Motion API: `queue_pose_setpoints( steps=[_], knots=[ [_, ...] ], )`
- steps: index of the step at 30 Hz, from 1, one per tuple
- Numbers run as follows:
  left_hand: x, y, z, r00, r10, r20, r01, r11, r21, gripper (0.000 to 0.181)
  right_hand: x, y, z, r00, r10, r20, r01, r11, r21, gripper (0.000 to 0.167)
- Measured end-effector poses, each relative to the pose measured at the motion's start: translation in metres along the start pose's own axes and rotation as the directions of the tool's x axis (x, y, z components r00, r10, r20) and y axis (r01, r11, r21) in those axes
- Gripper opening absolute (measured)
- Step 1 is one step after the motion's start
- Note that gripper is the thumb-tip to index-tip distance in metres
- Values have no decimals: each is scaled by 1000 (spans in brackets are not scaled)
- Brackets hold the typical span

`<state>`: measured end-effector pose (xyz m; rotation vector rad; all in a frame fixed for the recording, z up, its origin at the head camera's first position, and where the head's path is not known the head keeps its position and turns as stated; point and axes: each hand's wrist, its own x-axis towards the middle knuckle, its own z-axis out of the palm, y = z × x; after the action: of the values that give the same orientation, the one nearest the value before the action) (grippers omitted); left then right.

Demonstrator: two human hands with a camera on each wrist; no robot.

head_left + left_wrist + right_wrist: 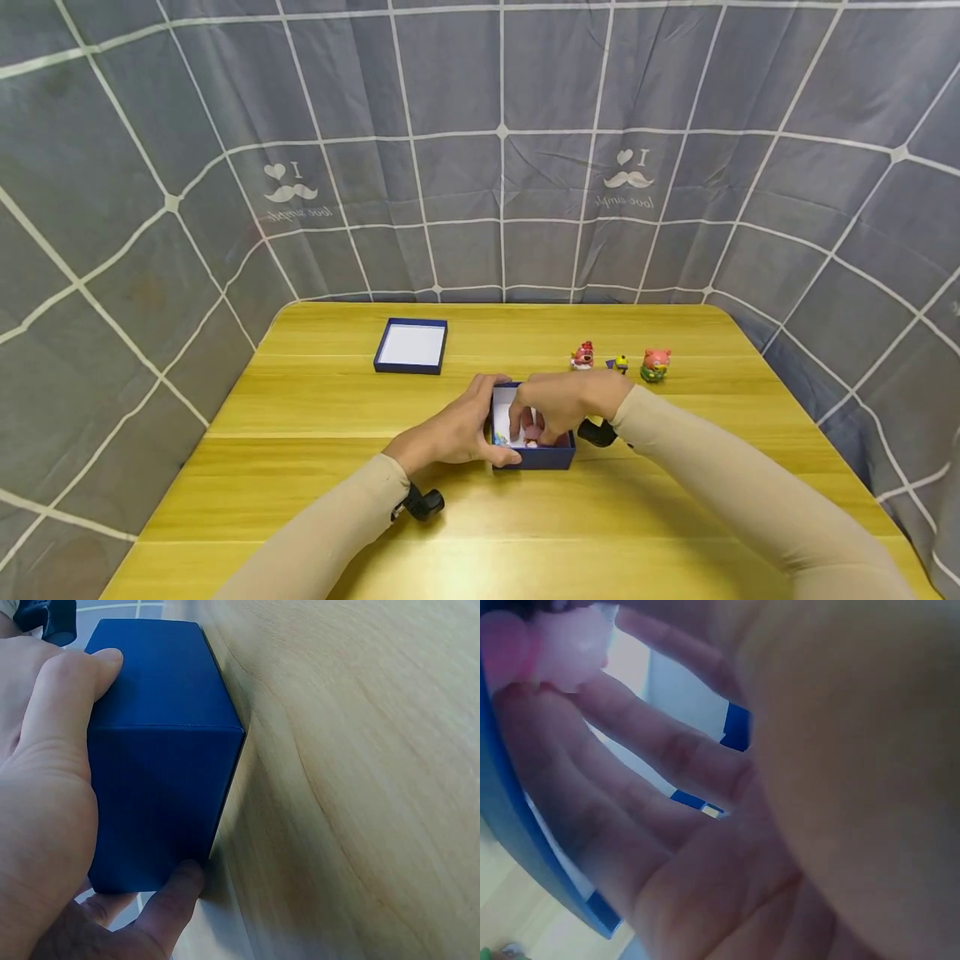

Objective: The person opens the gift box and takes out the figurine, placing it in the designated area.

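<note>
A small dark blue box [536, 459] with a white inside stands on the table in front of me. My left hand [453, 429] grips its left end, thumb on the near side and fingers at the far side; the left wrist view shows this on the box's blue outer faces [165, 802]. From above, my right hand [566, 400] reaches into the box and holds a pink figurine [532, 435] between thumb and fingers. Close up, the pink figurine [574, 649] touches the fingertips; the thumb's contact is hard to see. A small light-blue item [500, 439] lies in the box's near left corner.
A shallow blue lid [411, 345] lies white side up at the back left. At the back right stand a red-and-white figurine [582, 356], a small yellow-and-blue piece [618, 364] and a pink-and-green figurine [655, 365]. A grey checked curtain [465, 183] hangs behind the table.
</note>
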<state>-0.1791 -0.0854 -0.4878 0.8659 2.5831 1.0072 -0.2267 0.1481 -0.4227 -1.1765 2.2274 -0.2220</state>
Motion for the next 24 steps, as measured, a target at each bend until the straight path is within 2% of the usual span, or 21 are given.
queue_pose_setpoints(
  steps=[6,13,24],
  knots=[
    [0,1,1,1000,-5,-7,5,1000,5,121,0,3,2,995,-55,-84,52,998,-37,19],
    [-1,2,1,1000,2,-10,-2,1000,3,119,2,2,6,985,-101,-140,89,992,-90,15],
    [-1,2,4,1000,-13,-11,13,1000,-12,120,-6,4,14,981,-70,-181,71,997,1,17]
  ],
)
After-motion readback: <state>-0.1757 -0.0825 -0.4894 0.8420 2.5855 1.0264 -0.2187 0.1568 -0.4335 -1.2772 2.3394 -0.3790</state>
